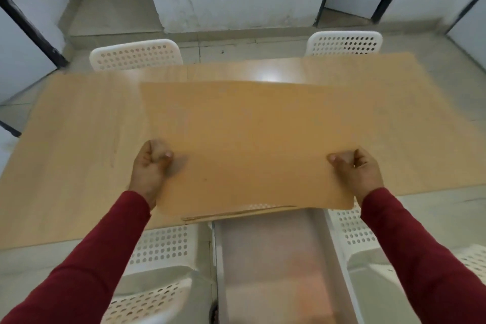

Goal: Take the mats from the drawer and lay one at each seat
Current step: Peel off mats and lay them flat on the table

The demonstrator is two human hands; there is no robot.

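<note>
1. Mats [247, 139]: a tan stack held flat above the near half of the wooden tabletop [79, 139]; thin layered edges show at its near side, and I cannot tell how many mats are in it.
2. Left hand [151, 166] grips the stack's left edge; its thumb lies on top and its fingers [155, 147] curl under, pinching the mats.
3. Right hand [355, 168] grips the right edge the same way, thumb on top and fingers [361, 155] curled round the edge.
4. Both arms wear dark red sleeves [79, 271] reaching in from the bottom corners.
5. Below the stack, an open drawer [271, 271] juts out from under the near edge of the tabletop; its pale inside is blurred.
6. White perforated chairs stand at the seats: 2 on the far side, one at left [135, 55] and one at right [344, 43], and 2 on the near side, one on either side of the drawer, left [157, 265] and right [368, 244].
7. Pale walls with dark frames stand behind the tabletop, and the floor [110, 8] is light tile.
</note>
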